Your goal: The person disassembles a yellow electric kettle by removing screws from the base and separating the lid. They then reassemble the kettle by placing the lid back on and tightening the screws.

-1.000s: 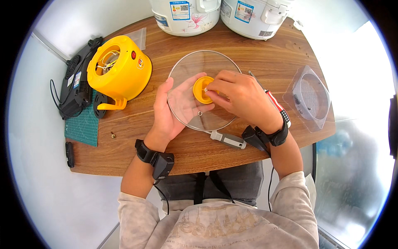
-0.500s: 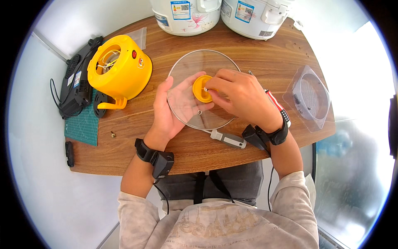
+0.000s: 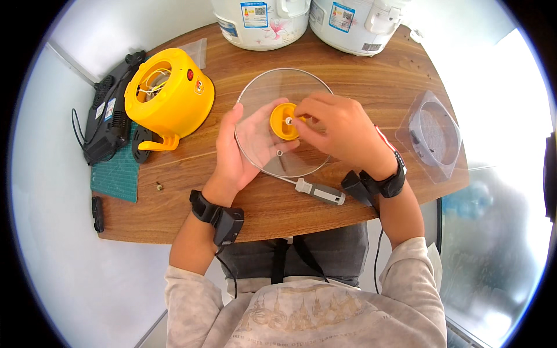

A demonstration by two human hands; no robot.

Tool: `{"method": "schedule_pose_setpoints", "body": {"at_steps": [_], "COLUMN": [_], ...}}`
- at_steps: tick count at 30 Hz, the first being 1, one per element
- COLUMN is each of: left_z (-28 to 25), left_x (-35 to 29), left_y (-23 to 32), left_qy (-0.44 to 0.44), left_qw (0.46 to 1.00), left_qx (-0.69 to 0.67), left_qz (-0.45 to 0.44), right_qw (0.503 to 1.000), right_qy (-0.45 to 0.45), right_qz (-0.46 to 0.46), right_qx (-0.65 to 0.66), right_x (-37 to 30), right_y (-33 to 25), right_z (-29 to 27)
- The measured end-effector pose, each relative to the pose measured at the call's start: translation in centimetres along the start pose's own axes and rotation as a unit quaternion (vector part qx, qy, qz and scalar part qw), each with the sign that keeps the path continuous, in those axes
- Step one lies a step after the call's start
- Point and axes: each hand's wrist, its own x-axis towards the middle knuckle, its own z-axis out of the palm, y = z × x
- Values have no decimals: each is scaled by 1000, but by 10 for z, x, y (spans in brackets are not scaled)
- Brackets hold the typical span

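A round glass lid point(image 3: 307, 152) with a metal rim lies over my left hand point(image 3: 250, 136). That hand supports the lid from below, its thumb by the left rim and its fingers showing through the glass. On the lid sits a round yellow knob point(image 3: 277, 129), hollow side up, with a small metal nut point(image 3: 288, 121) at its centre. My right hand point(image 3: 339, 127) is over the knob's right side, thumb and forefinger drawn together beside the nut; whatever they pinch is hidden. A small metal ring point(image 3: 279, 153) shows within the lid's outline near the knob.
A grey-handled screwdriver point(image 3: 320, 192) lies partly under the lid. At left are a yellow appliance body point(image 3: 197, 110), a black device point(image 3: 107, 130), a green mat point(image 3: 116, 177) and a small screw point(image 3: 159, 186). A clear plastic tray point(image 3: 435, 136) lies right; two white cookers point(image 3: 261, 29) stand behind.
My right fingers have shifted slightly right, off the knob's centre, so the nut now shows more fully. My left hand and the lid have barely moved.
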Motion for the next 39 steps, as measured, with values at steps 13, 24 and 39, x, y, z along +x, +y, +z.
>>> {"method": "schedule_pose_setpoints", "body": {"at_steps": [13,24,39], "left_z": [-24,-13,-16], "left_x": [6,1,10], "left_y": [12,8,-18], "left_qy": [-15,-39,-113], "left_qw": [998,998,987], "left_qx": [-39,-57,-7], "left_qz": [49,7,-111], "right_qw": [971,965,939], "right_qy": [-150,-119,143], "right_qz": [121,209,312], "right_qx": [-141,-103,-1], "right_x": [-90,-131,-159], "right_y": [-74,-95,-100], "right_z": [-41,-20,-72]}}
